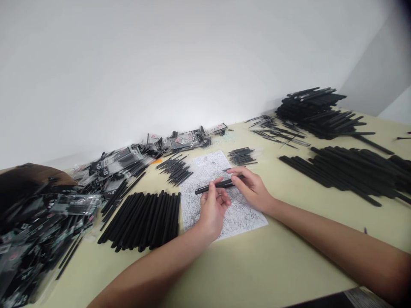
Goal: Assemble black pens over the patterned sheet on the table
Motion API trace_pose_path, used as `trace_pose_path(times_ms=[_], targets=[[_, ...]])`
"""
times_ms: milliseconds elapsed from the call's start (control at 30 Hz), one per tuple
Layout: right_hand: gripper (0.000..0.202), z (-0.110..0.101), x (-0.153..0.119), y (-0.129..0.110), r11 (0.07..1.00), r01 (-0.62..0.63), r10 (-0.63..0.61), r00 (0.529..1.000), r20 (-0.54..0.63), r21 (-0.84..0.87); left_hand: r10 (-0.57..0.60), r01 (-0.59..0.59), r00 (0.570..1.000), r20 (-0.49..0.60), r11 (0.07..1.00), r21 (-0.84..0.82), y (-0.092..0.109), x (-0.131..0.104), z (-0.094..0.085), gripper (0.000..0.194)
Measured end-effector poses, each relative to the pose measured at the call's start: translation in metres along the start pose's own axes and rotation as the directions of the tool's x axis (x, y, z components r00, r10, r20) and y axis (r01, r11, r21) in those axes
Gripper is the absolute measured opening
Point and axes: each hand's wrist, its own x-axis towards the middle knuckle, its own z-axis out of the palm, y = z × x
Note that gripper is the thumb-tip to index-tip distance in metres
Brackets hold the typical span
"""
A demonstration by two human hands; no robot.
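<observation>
Both my hands hold one black pen (215,186) level above a scribbled sheet of paper (239,214). My left hand (212,209) pinches the pen near its left half from below. At the pen's right end are the fingers of my right hand (252,187). A neat row of black pen barrels (143,220) lies just left of the paper. Two small heaps of thin black refills (175,169) (242,156) lie beyond the paper.
Packaged pens in clear wrappers (122,164) pile along the wall at left, and more fill a box (28,226) at the far left. Big stacks of black barrels (349,171) (316,112) cover the right side of the yellowish table (266,265).
</observation>
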Motion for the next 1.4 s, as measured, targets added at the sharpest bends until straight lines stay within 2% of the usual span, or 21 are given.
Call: trace_pose_path(times_ms=[167,400,733,967,1067,1167,1400], targets=[[0.023,-0.005,0.002,-0.003,0.968,0.191,-0.186,0.982,0.045,-0.163,-0.001,0.001,1.0,0.0,1.0,-0.024,0.0,0.001,0.0,0.053],[0.023,-0.007,0.007,-0.002,0.908,0.378,-0.36,0.924,0.129,-0.178,-0.01,0.008,0.999,-0.031,0.998,-0.06,0.001,0.001,0.001,0.051],[0.02,-0.016,0.013,-0.003,0.872,0.447,-0.407,0.889,0.21,-0.198,-0.028,0.025,0.998,-0.049,0.998,-0.065,0.002,0.002,0.001,0.044],[0.024,-0.013,0.014,-0.002,0.77,0.596,-0.562,0.802,0.201,-0.227,-0.017,0.013,0.998,-0.052,0.997,-0.072,0.003,0.003,-0.001,0.044],[0.02,-0.012,0.013,-0.004,0.792,0.566,-0.528,0.823,0.21,-0.229,-0.018,0.013,0.998,-0.066,0.997,-0.078,0.003,0.002,0.0,0.042],[0.018,-0.013,0.012,-0.004,0.845,0.485,-0.437,0.869,0.232,-0.226,-0.019,0.011,0.996,-0.088,0.996,-0.089,0.003,0.001,0.001,0.042],[0.019,-0.014,0.005,0.0,0.908,0.322,-0.259,0.934,0.245,-0.267,0.005,-0.012,0.995,-0.097,0.997,-0.08,-0.001,0.002,0.001,0.045]])
